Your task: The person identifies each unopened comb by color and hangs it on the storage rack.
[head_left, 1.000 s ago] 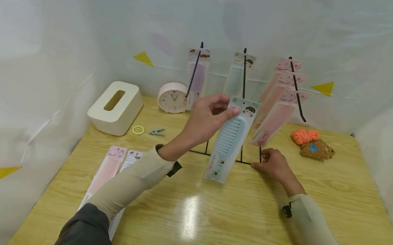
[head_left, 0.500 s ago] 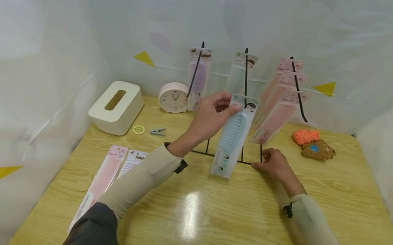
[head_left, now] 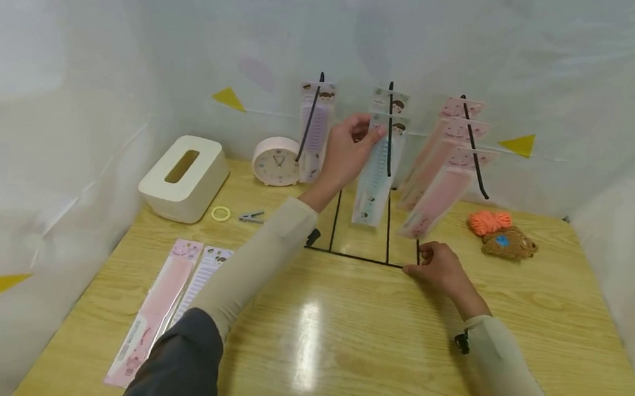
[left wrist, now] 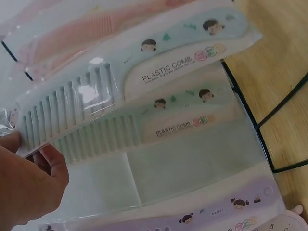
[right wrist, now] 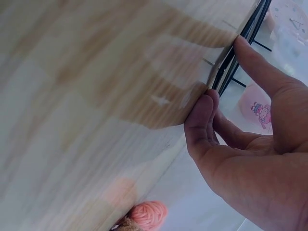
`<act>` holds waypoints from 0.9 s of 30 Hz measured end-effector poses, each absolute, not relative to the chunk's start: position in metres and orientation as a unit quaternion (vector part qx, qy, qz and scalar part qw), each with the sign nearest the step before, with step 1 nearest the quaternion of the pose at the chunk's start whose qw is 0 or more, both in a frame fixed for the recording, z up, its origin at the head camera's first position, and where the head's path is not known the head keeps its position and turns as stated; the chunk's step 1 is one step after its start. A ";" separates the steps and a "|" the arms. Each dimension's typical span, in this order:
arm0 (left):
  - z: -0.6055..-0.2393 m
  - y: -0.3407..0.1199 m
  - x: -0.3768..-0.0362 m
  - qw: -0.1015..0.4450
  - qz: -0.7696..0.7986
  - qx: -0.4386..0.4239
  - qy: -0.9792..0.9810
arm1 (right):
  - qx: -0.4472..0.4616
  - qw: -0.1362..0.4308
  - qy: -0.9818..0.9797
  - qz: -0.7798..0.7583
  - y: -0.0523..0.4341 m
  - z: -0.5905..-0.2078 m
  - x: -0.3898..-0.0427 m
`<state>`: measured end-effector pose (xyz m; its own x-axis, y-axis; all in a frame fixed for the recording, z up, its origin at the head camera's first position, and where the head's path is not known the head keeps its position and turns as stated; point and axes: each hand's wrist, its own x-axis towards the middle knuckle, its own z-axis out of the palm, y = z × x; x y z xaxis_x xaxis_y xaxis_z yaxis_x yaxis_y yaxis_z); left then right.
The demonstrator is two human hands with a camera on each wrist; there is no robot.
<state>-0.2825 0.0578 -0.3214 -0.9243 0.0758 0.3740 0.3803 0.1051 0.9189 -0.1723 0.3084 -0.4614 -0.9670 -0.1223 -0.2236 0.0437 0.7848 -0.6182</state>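
My left hand [head_left: 347, 153] pinches the top of a packaged light-blue comb [head_left: 373, 187] at the rack's middle hook [head_left: 389, 147]. That hook crosses the front of the pack and seems to run through its hanging hole. Behind it hangs a packaged pale-green comb [left wrist: 168, 120], clearest in the left wrist view. With thumb and fingers, my right hand [head_left: 443, 272] holds the front right corner of the black wire rack [head_left: 346, 255] at the tabletop. A packaged purple comb [head_left: 316, 131] hangs on the left hook, and 3 packaged pink combs [head_left: 446, 194] hang on the right one.
Pink [head_left: 161, 301] and purple [head_left: 201, 276] comb packs lie at front left, partly under my left sleeve. Behind them are a tissue box [head_left: 184, 179], a yellow ring [head_left: 221, 214], a grey clip [head_left: 251, 216] and a clock [head_left: 277, 161]. Orange yarn [head_left: 489, 223] and a brown knitted item [head_left: 510, 243] lie right.
My left hand has moved up and back with the blue comb pack, from in front of the middle hook to well along it. The right hand has stayed at the rack corner.
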 end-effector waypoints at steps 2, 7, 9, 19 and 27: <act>-0.321 0.060 -0.292 0.120 -0.652 -0.156 -0.732 | -0.022 0.126 0.936 -0.327 0.308 -0.462 -0.172; -0.320 0.058 -0.308 0.107 -0.653 -0.163 -0.731 | -0.025 0.124 0.935 -0.330 0.306 -0.462 -0.171; -0.320 0.057 -0.310 0.097 -0.654 -0.169 -0.731 | -0.026 0.123 0.936 -0.330 0.305 -0.461 -0.171; -0.323 0.046 -0.311 0.026 -0.637 -0.196 -0.745 | -0.021 0.122 0.938 -0.325 0.309 -0.459 -0.175; -0.357 0.018 -0.301 -0.002 -0.573 -0.205 -0.793 | -0.027 0.128 0.937 -0.324 0.313 -0.459 -0.181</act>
